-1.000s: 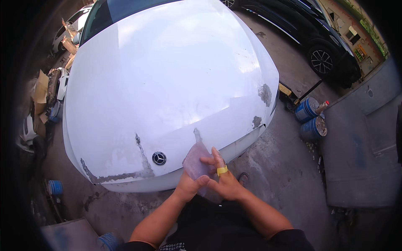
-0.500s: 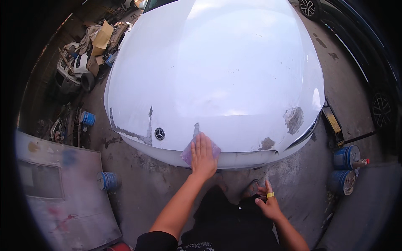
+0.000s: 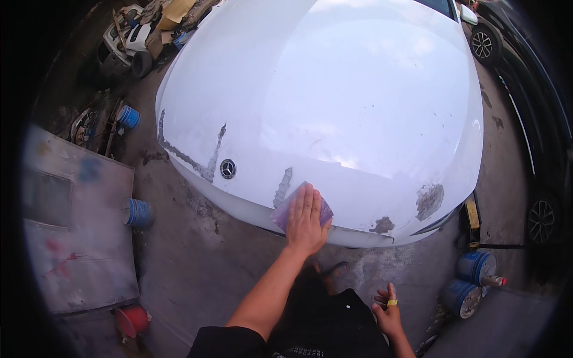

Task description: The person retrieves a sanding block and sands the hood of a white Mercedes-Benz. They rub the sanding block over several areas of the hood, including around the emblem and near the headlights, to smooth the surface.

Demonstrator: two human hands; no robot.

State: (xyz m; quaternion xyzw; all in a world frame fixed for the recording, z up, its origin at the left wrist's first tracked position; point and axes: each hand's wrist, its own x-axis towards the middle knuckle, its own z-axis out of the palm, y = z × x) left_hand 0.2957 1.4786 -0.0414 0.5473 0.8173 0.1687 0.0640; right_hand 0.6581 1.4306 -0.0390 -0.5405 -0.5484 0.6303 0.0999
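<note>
My left hand (image 3: 305,219) lies flat with fingers stretched out, pressing a purple sheet of sandpaper (image 3: 285,216) onto the front edge of a white car hood (image 3: 370,143). Just left of the fingertips runs a grey strip of filler or bared surface (image 3: 283,190). Further left sit a round emblem (image 3: 228,169) and a grey scuffed line (image 3: 190,162). Two rough grey patches, a larger one (image 3: 430,200) and a smaller one (image 3: 382,225), mark the right side. Low beside my body hangs my right hand (image 3: 388,311), open and holding nothing, a yellow band round one finger.
A loose painted panel (image 3: 89,256) stands at the left, near blue buckets (image 3: 138,212) and a red container (image 3: 132,321). Two blue drums (image 3: 476,267) stand at the lower right. A dark car (image 3: 531,149) is parked along the right; scrap parts (image 3: 134,39) pile up far left.
My left hand and the sandpaper have moved right across the hood, uncovering more of the grey strip. The view has turned and shifted; my right hand stays low and open.
</note>
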